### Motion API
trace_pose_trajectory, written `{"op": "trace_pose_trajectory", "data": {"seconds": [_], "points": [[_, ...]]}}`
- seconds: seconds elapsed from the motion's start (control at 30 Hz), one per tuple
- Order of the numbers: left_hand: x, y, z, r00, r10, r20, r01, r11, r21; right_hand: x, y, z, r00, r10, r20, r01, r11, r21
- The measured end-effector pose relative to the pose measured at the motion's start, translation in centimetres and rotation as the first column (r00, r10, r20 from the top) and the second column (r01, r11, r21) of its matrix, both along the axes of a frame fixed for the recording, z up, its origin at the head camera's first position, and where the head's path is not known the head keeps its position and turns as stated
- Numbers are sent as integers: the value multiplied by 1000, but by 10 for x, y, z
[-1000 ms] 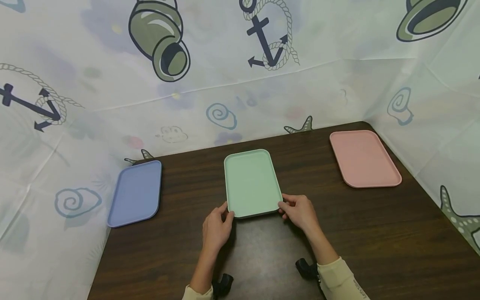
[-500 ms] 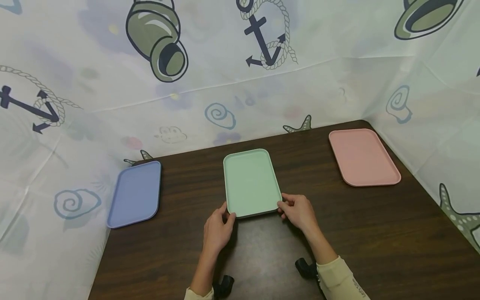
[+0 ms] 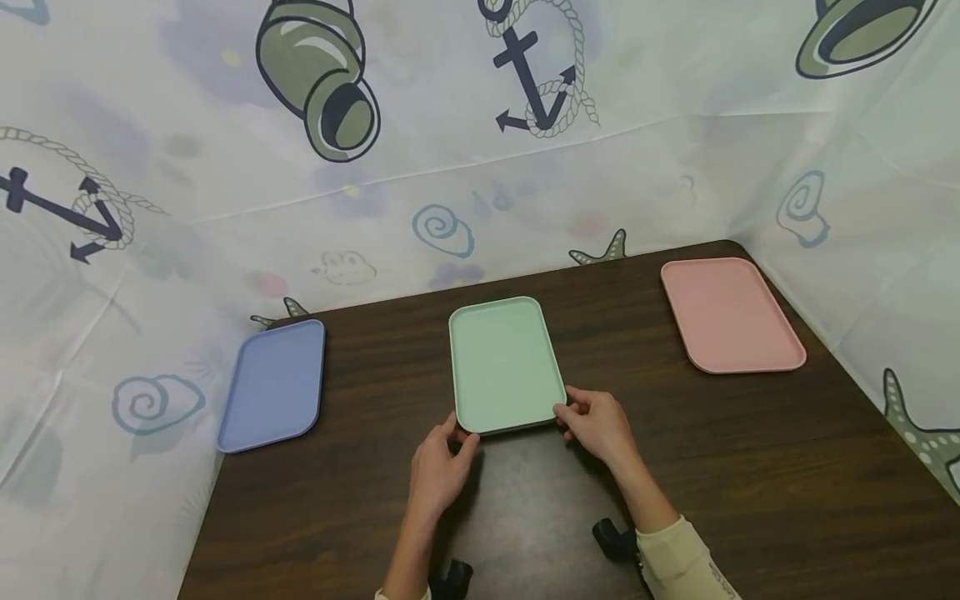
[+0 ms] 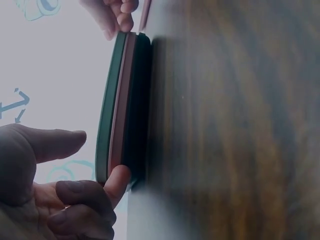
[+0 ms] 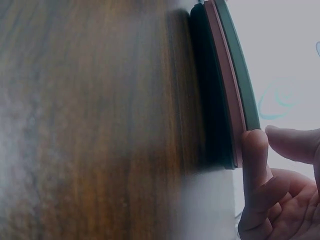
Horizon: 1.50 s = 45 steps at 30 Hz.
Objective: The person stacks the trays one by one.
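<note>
A light green tray (image 3: 507, 365) tops a stack at the middle of the table. Beneath it the left wrist view shows a pink tray edge (image 4: 122, 105) and a dark layer (image 4: 139, 110), whose kind is too dark to tell. My left hand (image 3: 437, 467) is at the stack's near left corner. Its index fingertip (image 4: 119, 176) touches the edge while its thumb (image 4: 65, 141) stands off the tray. At the near right corner, my right hand (image 3: 600, 423) pinches the green tray, thumb on the rim and index finger (image 5: 255, 145) against the stack's edge.
A blue tray (image 3: 273, 385) lies at the table's left edge. Toward the far right corner is another pink tray (image 3: 731, 315). White cloth (image 3: 660, 183) with sea drawings rises behind the dark wooden table (image 3: 750, 467) and on both sides.
My left thumb has come away from the green tray's corner and moved slightly right. My right hand and the trays have hardly moved.
</note>
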<state>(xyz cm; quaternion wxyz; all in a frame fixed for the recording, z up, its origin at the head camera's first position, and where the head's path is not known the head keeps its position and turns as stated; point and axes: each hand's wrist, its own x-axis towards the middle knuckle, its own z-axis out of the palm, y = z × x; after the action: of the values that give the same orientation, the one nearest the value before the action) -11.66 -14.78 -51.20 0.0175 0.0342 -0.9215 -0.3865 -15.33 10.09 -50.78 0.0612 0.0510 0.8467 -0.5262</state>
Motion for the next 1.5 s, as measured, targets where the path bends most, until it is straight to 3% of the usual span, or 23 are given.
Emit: {"op": "trace_pose_trajectory", "data": {"seconds": [0.27,0.43,0.53,0.6,0.7,0.77,0.83,0.93,1.03,1.1,1.17,1.23,1.37,1.5], "points": [[15,7,5,997,76,-3,-75,997,19,6,14,2,999,-1,39,2,1000,-6],[29,18,13,973,181,-140,-187,982,-33,11,38,3,999,-11,31,11,1000,4],[35,26,19,954,190,-234,-204,978,-38,12,60,2,1000,-29,-4,29,1000,12],[36,33,22,953,139,-269,-152,988,-30,13,78,1,998,-61,-29,61,998,-7],[35,45,23,965,-1,-262,-2,1000,-11,16,107,3,990,-129,-63,127,991,-46],[34,54,22,965,-110,-238,114,993,2,19,127,6,980,-185,-78,179,981,-77],[31,65,21,952,-217,-215,226,974,16,21,147,8,967,-238,-86,231,969,-83],[23,87,18,902,-392,-182,397,918,-6,24,178,10,944,-319,-78,313,946,-89],[13,111,14,827,-551,-111,549,835,-48,25,207,10,922,-384,-52,378,920,-106],[6,128,11,789,-613,-48,611,790,-55,24,223,10,909,-416,-34,410,906,-109],[-1,143,10,767,-641,10,641,766,-46,22,236,10,903,-428,-13,424,898,-116],[-8,158,10,767,-640,51,642,766,-37,18,246,10,904,-428,3,427,901,-82],[-24,185,8,792,-603,91,607,795,-9,12,262,10,907,-421,24,421,907,24],[-38,207,1,817,-564,121,555,826,101,9,274,10,906,-422,37,417,903,98]]}}
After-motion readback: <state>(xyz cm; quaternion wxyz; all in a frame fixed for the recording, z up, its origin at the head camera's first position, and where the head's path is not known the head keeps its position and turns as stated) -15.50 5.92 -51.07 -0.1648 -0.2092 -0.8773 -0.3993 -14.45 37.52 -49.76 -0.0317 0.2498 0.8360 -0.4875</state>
